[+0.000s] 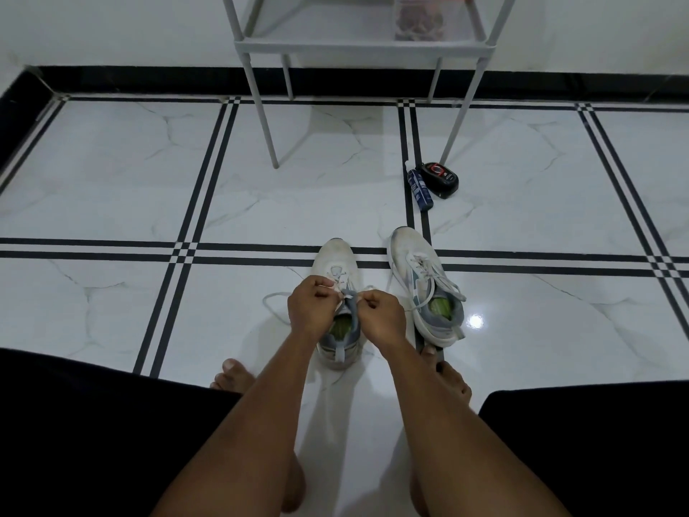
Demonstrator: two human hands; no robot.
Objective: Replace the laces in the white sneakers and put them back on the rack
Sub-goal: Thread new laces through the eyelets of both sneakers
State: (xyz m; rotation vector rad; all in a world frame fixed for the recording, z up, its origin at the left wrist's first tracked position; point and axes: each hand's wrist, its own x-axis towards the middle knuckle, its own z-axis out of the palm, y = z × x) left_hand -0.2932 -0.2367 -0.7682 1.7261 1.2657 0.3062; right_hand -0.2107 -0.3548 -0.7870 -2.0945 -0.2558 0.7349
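We sat on the tiled floor facing the grey rack; two white sneakers stood between us and it, the right one laced; our left hand and right hand each pinched the lace over the left sneaker; two small dark bottles lay by a rack leg.

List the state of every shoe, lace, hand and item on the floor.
left sneaker: upright on floor, lace being worked
lace: loose loop trailing left
right sneaker: upright, laced, ends loose
left hand: pinching lace
right hand: pinching lace
blue bottle: lying down
black container: beside rack leg
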